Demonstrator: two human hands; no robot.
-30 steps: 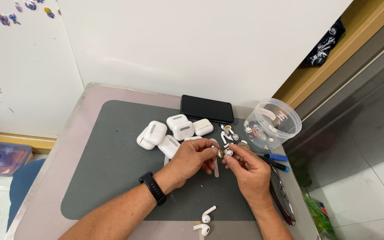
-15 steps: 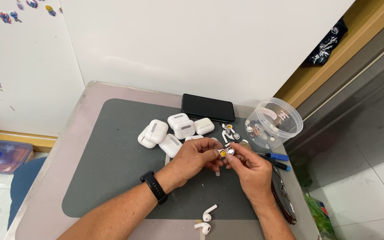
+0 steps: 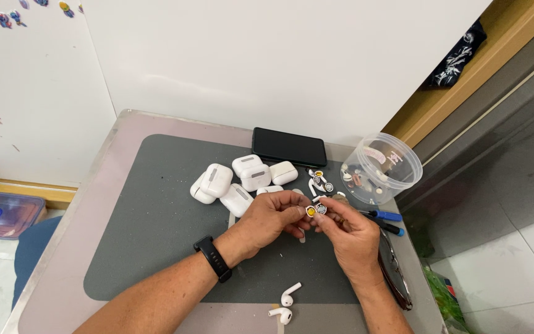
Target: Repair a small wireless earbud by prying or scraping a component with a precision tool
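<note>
While pinched: earbud parts between both hands.

A second ago my left hand held the earbud upright, stem hanging below my fingers. Now I've turned it so its round open end faces up, and my right hand has brought its small part right beside it.

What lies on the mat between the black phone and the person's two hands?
In the head view, a cluster of white earbud charging cases and some loose earbud parts lie on the grey mat between the black phone and the hands.
</note>
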